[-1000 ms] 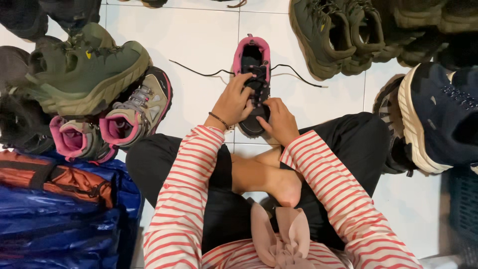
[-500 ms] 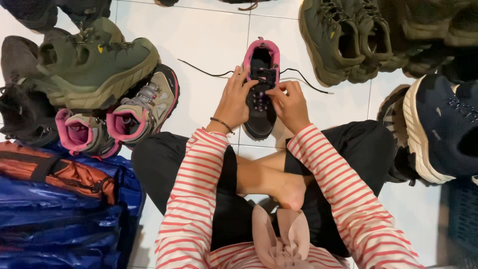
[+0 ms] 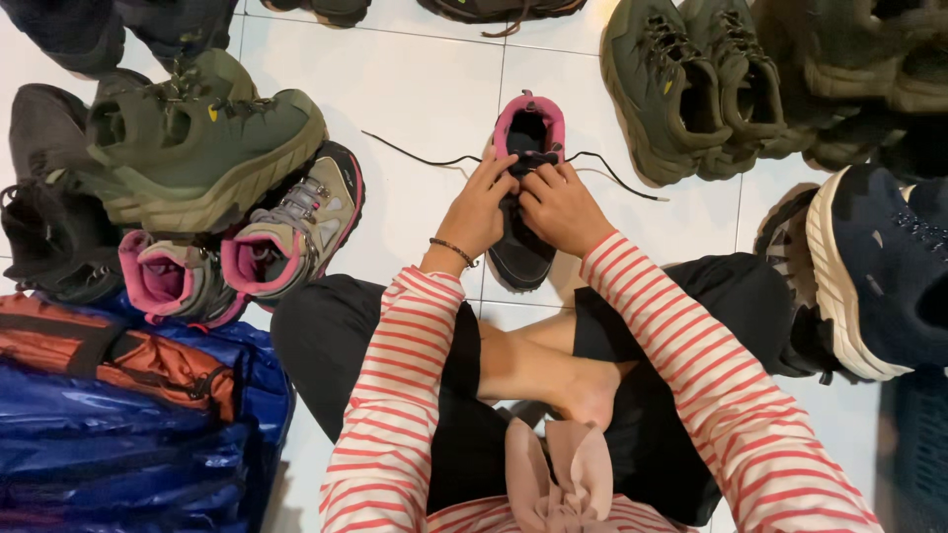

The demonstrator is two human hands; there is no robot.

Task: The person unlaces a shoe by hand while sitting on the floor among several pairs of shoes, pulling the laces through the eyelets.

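A small black shoe with a pink collar [image 3: 526, 123] stands on the white tiled floor [image 3: 415, 89] in front of my crossed legs, toe toward me. Its black lace [image 3: 415, 151] trails loose to the left and right of the shoe. My left hand [image 3: 481, 207] rests on the shoe's left side with fingertips at the upper eyelets. My right hand [image 3: 559, 205] covers the middle of the shoe, its fingers pinching the lace near the tongue. Both hands meet over the lacing and hide most of it.
A large olive shoe [image 3: 197, 148] lies on grey-and-pink boots [image 3: 286, 227] at the left, above a blue and orange bag [image 3: 118, 405]. Olive shoes [image 3: 681, 84] sit at the upper right and a dark navy shoe with a cream sole [image 3: 879, 271] at the right.
My right hand has moved up from the shoe's toe to the upper lacing, beside the left hand. The camera view has shifted slightly, so everything sits lower in the picture.
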